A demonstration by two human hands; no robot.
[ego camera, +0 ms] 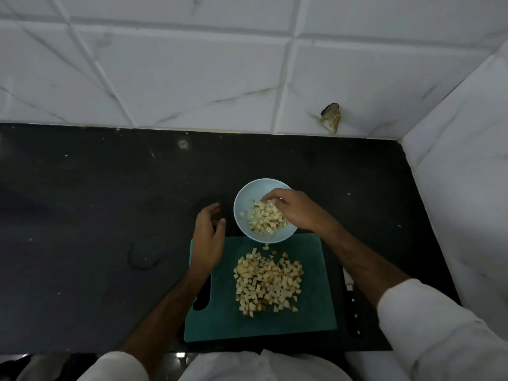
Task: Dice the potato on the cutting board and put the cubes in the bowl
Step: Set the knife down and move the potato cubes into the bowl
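Dropping cubes (268,215), right hand (294,209), bowl (253,188)

Left hand (207,240) — palm down, fingers loosely curled, thumb apart, holding nothing; forearm bare, running back to a white sleeve. Right hand (291,209) reached farther forward, wrist bent, fingertips (268,198) bunched and pointing down — whether they pinch anything is unclear. Right forearm bare, white sleeve pushed up.

One bowl (264,188), one board (316,306), one knife (350,290).
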